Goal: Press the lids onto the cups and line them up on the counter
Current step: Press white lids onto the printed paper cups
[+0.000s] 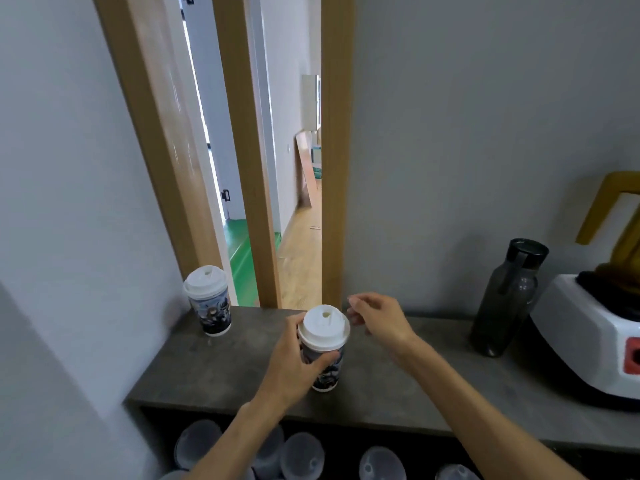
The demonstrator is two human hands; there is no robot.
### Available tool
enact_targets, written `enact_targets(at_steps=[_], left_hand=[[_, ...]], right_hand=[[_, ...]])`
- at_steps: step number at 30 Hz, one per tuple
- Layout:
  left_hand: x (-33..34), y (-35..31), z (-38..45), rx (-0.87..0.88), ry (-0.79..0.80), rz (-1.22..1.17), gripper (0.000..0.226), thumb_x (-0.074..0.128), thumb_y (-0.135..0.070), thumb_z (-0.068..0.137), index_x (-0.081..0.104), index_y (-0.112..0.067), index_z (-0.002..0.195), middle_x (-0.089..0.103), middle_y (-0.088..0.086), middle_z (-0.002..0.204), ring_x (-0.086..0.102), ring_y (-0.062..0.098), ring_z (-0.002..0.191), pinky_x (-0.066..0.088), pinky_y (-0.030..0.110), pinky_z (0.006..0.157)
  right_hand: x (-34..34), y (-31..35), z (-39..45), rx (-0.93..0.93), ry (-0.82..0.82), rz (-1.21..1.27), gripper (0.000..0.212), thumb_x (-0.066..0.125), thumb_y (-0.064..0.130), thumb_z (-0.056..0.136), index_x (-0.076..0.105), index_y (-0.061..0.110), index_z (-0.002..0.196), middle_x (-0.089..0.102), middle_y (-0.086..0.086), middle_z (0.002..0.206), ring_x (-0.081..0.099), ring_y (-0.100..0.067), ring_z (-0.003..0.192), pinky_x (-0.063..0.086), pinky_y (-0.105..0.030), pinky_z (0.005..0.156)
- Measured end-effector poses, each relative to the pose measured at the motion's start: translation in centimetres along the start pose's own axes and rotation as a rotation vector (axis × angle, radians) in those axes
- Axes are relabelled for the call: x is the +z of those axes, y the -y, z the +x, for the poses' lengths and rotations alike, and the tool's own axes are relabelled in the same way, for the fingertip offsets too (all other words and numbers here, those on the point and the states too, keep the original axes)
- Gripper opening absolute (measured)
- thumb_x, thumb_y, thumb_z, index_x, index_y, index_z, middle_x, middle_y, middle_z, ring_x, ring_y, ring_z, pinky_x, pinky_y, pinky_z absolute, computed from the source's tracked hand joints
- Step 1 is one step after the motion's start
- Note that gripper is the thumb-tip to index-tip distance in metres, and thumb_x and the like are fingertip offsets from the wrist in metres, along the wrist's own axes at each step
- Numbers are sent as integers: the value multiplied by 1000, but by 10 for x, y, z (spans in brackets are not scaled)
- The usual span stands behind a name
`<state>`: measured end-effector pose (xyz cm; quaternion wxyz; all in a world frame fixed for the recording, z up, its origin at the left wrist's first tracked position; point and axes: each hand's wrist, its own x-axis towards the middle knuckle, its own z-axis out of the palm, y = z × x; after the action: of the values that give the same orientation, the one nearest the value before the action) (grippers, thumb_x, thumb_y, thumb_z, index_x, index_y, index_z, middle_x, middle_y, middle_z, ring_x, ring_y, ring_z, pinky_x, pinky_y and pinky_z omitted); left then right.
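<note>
Cups: one lidded cup (209,301) stands on the worktop (398,382), and we judge the second cup (323,355), lid (323,325) on and gripped by our left hand (294,365), nearly placed, right hand (377,318) loosely curled, empty.

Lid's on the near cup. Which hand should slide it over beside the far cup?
Left, probably. The left hand already grips the near cup around its body, on the side facing the far cup. The right hand hovers beside the lid, holding nothing.

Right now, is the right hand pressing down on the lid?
No, the right hand hovers beside the lid, apart from it, while the left hand grips the cup.
</note>
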<state>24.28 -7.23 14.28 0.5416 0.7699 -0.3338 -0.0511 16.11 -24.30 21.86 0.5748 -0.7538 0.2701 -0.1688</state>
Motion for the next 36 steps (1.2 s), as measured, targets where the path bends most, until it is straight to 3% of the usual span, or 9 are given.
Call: enact_targets(at_steps=[2,4,9,14,17,24,30,36], left_hand=[[0,0,-2,20,11,33,74,84,-48,68,36,-43,124,51,-24,127,51,-4,119,49,22,98],[0,0,-3,37,25,67,74,83,-48,71,31,-48,124,47,-28,127,48,-6,120,44,10,96],[2,1,-4,49,37,94,79,81,-41,76,25,-36,132,44,-15,133,45,1,123,34,-3,93],[-1,2,-2,81,62,141,80,79,-48,76,21,-40,131,42,-16,136,44,1,125,37,3,96],[-3,-1,-3,83,64,149,78,79,-47,76,23,-39,129,44,-14,136,45,2,126,40,13,101],[-1,-5,-5,76,48,152,77,81,-40,76,24,-37,128,42,-15,132,42,0,123,38,13,99],[0,-7,-6,35,64,150,81,82,-41,76,22,-37,131,43,-9,141,44,6,127,47,28,105],[-4,-10,-9,66,88,126,78,80,-39,78,23,-37,131,41,-16,137,44,-3,124,42,15,101]], right_hand=[[2,13,11,86,99,-45,19,61,27,100,73,13,105,72,-4,91,63,-10,73,44,-15,53],[6,13,19,165,187,-117,20,64,32,97,75,16,100,74,-4,94,62,-12,77,45,-23,62],[12,-3,24,262,230,37,23,68,30,95,75,8,94,69,-1,77,55,-13,65,40,-27,59],[13,5,19,215,181,-72,23,66,32,97,69,11,88,66,-4,79,53,-13,63,42,-21,50],[8,5,5,207,142,-72,16,63,23,99,72,10,97,75,-8,93,64,-14,73,48,-24,57],[11,-12,-22,100,56,44,15,60,16,100,72,21,109,74,-8,98,65,-13,71,49,-24,56],[5,-13,-31,143,260,30,50,72,11,87,57,33,129,68,-8,98,60,-17,83,45,-27,61],[10,-18,-27,178,251,126,52,70,8,85,57,33,128,61,-8,88,50,-17,78,36,-28,57]])
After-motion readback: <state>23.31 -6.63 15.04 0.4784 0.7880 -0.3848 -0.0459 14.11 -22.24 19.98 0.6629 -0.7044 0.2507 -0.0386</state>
